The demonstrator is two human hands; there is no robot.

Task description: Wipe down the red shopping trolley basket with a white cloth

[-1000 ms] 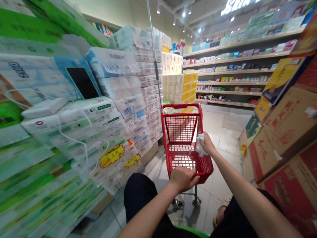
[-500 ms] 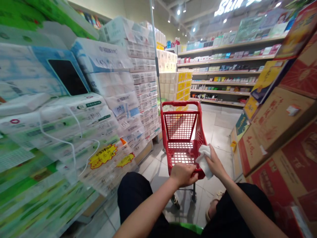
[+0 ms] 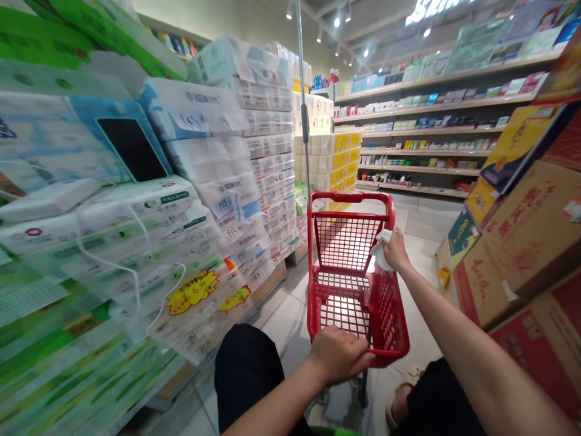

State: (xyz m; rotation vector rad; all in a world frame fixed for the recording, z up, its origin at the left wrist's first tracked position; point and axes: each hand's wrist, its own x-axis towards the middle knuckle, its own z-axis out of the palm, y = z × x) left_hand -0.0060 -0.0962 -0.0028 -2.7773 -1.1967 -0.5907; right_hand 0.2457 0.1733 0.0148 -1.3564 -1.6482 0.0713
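A small red shopping cart (image 3: 313, 290) with a grid basket and a tall metal pole stands in front of me. My left hand (image 3: 340, 354) is closed on the cart's near rim, at the bottom of the basket. Bunched in my right hand (image 3: 396, 251) is a white cloth (image 3: 384, 249), which lies against the upper right side of the cart. Through the grid of the basket the floor shows.
Stacked paper packs (image 3: 218, 157) rise on the left, with a dark-screened phone (image 3: 132, 149) and a white cable (image 3: 106, 261) on them. Cardboard boxes (image 3: 531, 224) line the right. Stocked shelves (image 3: 417, 133) stand behind. My knees flank the cart.
My right hand has moved with the cloth from the near right corner of the cart up along its right side. The cart appears larger and turned slightly. My left hand still holds the near rim.
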